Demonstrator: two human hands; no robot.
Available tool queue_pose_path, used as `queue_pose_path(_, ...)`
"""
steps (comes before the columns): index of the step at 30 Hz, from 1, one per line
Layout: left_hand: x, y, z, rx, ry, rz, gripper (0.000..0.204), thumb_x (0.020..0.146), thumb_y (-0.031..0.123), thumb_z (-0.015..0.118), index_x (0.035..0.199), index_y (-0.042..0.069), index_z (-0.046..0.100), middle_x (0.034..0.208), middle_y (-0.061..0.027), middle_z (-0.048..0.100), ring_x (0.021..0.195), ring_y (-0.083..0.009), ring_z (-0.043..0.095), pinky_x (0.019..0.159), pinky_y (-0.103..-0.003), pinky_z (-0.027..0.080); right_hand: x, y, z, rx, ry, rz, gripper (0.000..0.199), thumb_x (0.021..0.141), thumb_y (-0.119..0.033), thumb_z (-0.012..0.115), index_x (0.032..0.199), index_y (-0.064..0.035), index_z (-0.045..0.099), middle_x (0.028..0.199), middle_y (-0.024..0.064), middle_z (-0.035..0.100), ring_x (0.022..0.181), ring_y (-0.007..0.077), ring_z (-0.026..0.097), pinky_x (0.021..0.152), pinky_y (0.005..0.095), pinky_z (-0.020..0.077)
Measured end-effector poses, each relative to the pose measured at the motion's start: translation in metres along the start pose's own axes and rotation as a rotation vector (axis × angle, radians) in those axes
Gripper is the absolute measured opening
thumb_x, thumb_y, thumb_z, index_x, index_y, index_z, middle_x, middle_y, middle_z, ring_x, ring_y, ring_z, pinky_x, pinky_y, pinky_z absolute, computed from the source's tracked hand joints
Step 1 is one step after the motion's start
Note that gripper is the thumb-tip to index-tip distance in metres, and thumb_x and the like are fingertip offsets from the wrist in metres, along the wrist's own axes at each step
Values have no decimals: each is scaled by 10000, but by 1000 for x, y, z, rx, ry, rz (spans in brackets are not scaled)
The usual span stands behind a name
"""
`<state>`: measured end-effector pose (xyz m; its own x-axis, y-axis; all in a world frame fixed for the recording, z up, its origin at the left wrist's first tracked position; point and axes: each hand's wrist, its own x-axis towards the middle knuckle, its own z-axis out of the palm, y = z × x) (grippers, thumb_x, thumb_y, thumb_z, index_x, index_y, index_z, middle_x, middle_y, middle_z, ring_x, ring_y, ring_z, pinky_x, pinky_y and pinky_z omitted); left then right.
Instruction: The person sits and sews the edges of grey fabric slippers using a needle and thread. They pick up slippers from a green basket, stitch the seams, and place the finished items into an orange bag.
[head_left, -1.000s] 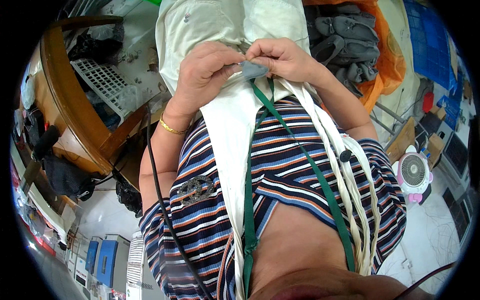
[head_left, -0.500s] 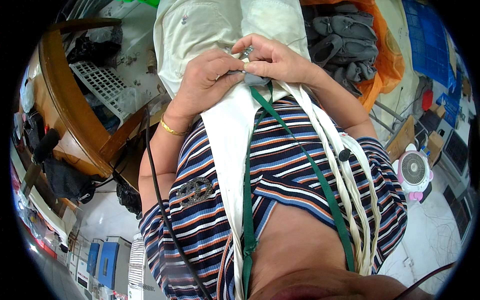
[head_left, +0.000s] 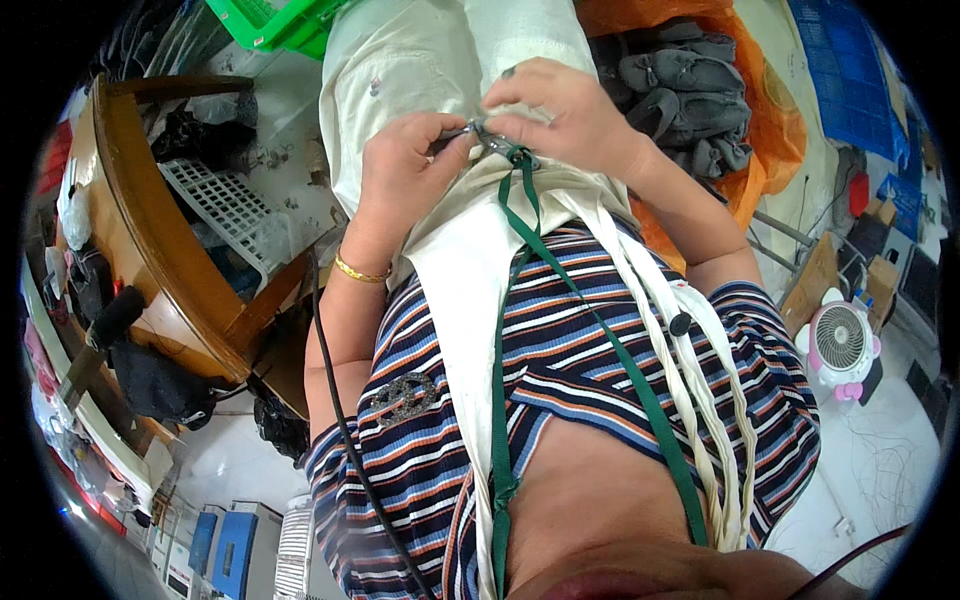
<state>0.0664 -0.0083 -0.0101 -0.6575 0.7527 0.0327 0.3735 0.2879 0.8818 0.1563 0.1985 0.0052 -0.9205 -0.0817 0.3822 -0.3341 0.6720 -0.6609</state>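
Observation:
My left hand (head_left: 408, 170) is closed, its thumb and index finger pinching a small dark grey piece (head_left: 446, 141) that looks like cloth, mostly hidden by the fingers. My right hand (head_left: 572, 115) is just beside it, thumb and fingers apart, with a small dark spot at one raised fingertip. Between the hands, by the right thumb, lies a small metal tool (head_left: 497, 143), perhaps thread snips. It hangs at the knotted end of a green ribbon (head_left: 530, 235) looped round my neck. Under both hands is a cream apron (head_left: 455, 255) over my lap.
Dark grey shoes with bows (head_left: 690, 85) fill an orange bag (head_left: 775, 130) at the right. A curved wooden chair (head_left: 150, 270) and a white plastic basket (head_left: 225, 215) stand at the left. A green crate (head_left: 275, 25) is at the top; a pink and white fan (head_left: 840, 340) sits at the right.
My hands have drawn apart, the left still pinching the grey piece, the right with its fingers lifted. The metal tool on the ribbon now shows between them. More of the green crate is visible.

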Motion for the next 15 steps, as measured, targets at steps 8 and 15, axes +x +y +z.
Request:
queue_pose_path(8, 10, -4, 4, 185, 41, 289, 158, 710, 62, 721, 866, 52, 696, 734, -114, 610, 704, -314, 605, 615, -385, 486, 16, -29, 4, -236, 79, -471, 106, 751, -120, 720, 833, -83, 663, 750, 53, 574, 723, 208, 605, 571, 328, 495)
queue_pose_path(15, 39, 21, -2, 133, 58, 279, 148, 738, 49, 727, 876, 42, 677, 755, -101, 629, 685, -265, 604, 615, -340, 485, 22, -46, -30, 1097, -9, 451, 156, 1010, -216, 535, 941, -83, 573, 793, 18, 646, 705, 141, 669, 529, 236, 476)
